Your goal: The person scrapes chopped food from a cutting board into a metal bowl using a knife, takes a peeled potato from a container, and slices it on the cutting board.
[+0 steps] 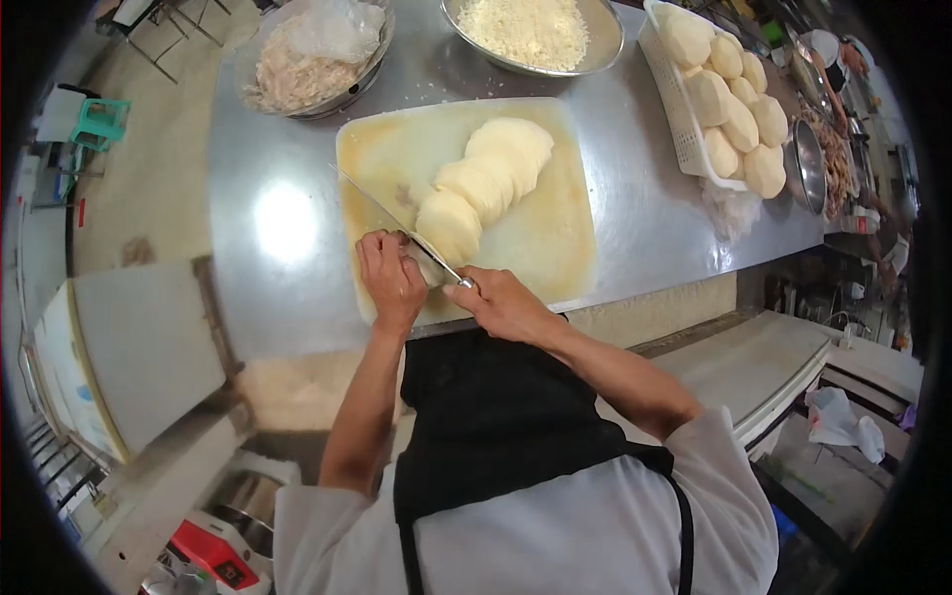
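My right hand (501, 302) is closed round the handle of a kitchen knife (382, 208), whose long blade points up and left across the cutting board (372, 149). My left hand (390, 278), fingers curled, presses on a pale vegetable piece (433, 270) beside the blade, on the side nearest me. That piece is partly hidden by the knife and my fingers. Just beyond the blade, thick round slices of a pale yellow peeled vegetable (481, 185) lean on one another in a row running up and right.
A bowl of pale shredded food (307, 69) with plastic over it stands back left on the metal table (635, 198). Behind the board is a metal bowl of finely chopped pale yellow bits (526, 30). A white basket (674, 109) heaped with peeled vegetables stands right, near a metal bowl (808, 169).
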`<act>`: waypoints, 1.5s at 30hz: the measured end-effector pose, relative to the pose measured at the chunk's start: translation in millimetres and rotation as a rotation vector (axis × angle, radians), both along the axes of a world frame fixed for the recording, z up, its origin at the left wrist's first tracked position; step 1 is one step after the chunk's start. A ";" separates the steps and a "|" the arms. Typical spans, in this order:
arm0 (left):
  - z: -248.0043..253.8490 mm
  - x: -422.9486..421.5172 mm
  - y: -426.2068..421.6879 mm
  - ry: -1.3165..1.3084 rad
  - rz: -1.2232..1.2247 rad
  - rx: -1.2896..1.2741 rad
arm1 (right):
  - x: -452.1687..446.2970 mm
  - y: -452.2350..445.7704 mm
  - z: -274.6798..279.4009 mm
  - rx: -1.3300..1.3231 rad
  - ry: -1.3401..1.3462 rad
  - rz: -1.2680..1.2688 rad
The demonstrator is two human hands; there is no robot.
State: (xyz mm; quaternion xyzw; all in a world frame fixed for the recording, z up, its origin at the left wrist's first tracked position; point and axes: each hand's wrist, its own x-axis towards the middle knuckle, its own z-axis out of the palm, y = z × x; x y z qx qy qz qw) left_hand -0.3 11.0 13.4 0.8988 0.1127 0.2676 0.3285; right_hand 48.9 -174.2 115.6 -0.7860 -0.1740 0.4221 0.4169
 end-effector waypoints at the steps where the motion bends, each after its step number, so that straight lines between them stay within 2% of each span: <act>1: 1.1 0.8 -0.7 -0.007 -0.009 -0.005 | -3.2 -5.2 18.2 0.004 0.007 -0.007; 4: 3.6 -1.1 -3.1 -0.004 0.006 -0.050 | -7.9 -14.6 34.1 0.024 0.070 -0.041; 6: -4.6 -2.7 -2.3 -0.011 0.005 -0.042 | -11.8 -11.6 21.0 0.032 0.063 -0.055; 8: -4.5 0.5 -0.2 -0.029 0.011 -0.023 | -8.7 2.2 -16.1 0.043 -0.022 -0.046; 12: -3.2 1.2 -3.2 -0.057 0.010 -0.024 | -12.7 -10.6 12.7 0.084 -0.109 -0.027; 14: -6.9 -6.5 -2.8 -0.055 0.022 -0.029 | -15.7 -15.2 36.6 0.038 0.011 -0.058; 16: -9.7 -2.6 -0.2 -0.075 0.015 -0.014 | -18.3 -12.2 21.8 0.050 0.028 -0.063; 17: -9.4 -5.0 -0.5 -0.057 0.009 -0.021 | -20.6 -7.0 -14.6 0.084 -0.012 -0.056; 18: -8.7 -4.4 -0.1 -0.051 0.004 -0.023 | -13.5 2.9 -18.2 0.122 -0.063 -0.045; 20: -7.2 -4.3 -0.6 -0.063 0.008 -0.020 | -10.0 -1.7 -7.7 0.023 0.065 -0.027; 23: -8.2 -1.1 -1.8 -0.095 0.028 -0.021 | -14.5 -13.1 27.6 0.060 0.053 -0.060; 26: -11.3 -6.9 -1.3 -0.069 0.020 -0.033 | -17.3 -7.1 27.3 -0.001 0.089 -0.051; 28: -9.8 -4.8 -2.0 -0.085 0.015 -0.009 | -12.9 6.1 -7.2 0.014 0.028 -0.028; 31: -13.3 -6.4 -0.2 -0.069 0.009 -0.035 | -2.1 5.6 21.5 -0.093 0.166 0.005; 34: -10.4 -8.3 -4.1 -0.073 0.054 -0.078 | -21.7 -12.5 39.5 0.042 -0.006 -0.052; 37: -15.5 -8.2 -1.5 -0.099 0.025 -0.046 | -15.1 -5.1 0.7 0.044 0.070 -0.011; 40: -17.4 -11.3 -1.2 -0.099 0.042 -0.029 | -17.9 10.0 -24.5 0.150 -0.145 -0.047; 41: -18.1 -17.3 -1.5 -0.081 0.045 -0.011 | -20.0 4.8 -23.2 0.043 0.014 -0.035; 43: -20.2 -16.8 -1.4 -0.060 0.047 0.021 | -0.8 9.2 32.6 -0.169 0.321 -0.012; 45: -14.0 -15.3 -4.3 -0.048 0.070 -0.053 | -13.8 -8.1 39.7 -0.039 0.146 -0.024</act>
